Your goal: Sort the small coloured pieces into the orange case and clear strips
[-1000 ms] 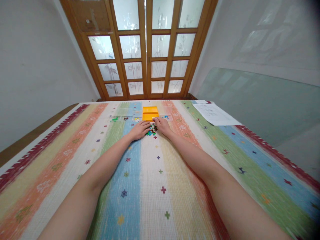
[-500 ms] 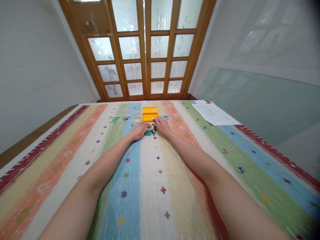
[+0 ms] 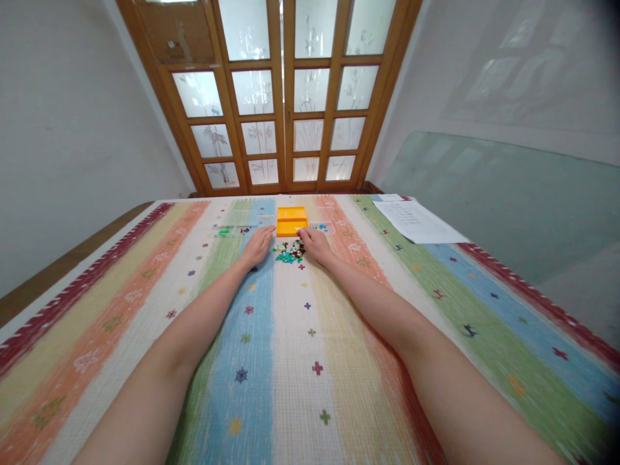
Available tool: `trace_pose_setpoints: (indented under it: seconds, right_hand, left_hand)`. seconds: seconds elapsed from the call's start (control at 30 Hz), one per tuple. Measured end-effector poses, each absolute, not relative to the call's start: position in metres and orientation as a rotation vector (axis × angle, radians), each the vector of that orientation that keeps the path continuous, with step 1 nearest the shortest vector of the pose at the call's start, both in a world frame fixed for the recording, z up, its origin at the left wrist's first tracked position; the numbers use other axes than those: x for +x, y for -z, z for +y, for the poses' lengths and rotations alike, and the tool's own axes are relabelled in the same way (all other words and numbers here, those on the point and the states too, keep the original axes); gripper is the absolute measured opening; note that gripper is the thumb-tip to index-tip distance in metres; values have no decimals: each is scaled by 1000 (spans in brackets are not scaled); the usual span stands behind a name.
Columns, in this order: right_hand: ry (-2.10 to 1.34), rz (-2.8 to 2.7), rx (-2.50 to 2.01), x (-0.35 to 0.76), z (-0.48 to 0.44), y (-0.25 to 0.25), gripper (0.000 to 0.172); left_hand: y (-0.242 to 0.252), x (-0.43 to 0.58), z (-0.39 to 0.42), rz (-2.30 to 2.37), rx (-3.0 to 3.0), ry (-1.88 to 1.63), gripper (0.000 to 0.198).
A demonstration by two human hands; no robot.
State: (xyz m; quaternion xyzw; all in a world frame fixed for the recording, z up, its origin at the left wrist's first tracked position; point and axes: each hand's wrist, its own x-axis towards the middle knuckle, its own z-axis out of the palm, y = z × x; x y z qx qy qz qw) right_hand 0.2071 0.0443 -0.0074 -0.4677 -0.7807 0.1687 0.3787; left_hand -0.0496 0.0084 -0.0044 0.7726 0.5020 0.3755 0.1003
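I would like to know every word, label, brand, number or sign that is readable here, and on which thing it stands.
No text is readable.
Paper: faint lines of writing, too small to read.
Cardboard: a small pale mark, too blurred to tell.
Cloth: crosses and stars as pattern, no readable letters.

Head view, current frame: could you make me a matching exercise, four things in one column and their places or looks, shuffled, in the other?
Things
1. Box
2. Paper sheet
3. Multicoloured pile
4. Green pieces

Places or looks
A. Loose on the striped tablecloth, between the left hand and the right hand
B. In the clear tray, left of the left hand
C. White, near the right edge of the table
D. Orange, in two sections

Pairs: 1-D, 2-C, 3-A, 4-B
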Motion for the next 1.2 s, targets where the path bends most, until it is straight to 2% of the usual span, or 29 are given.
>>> trace_pose_setpoints:
  seconds: [0.17,0.43,0.9,1.2]
  right_hand:
    - [-425,-2000,-1183,208,45,9,41]
    - [-402,-2027,-1175,208,48,13,42]
    - [-429,-2027,-1135,208,47,12,39]
    - [-432,-2020,-1126,208,47,12,38]
  left_hand:
    - [4,-69,16,1576,1794,-1280,57]
    - [6,-85,31,1468,1164,-1492,63]
    - [-6,-95,28,1372,844,-1633,52]
    - [7,-84,29,1507,1275,-1506,45]
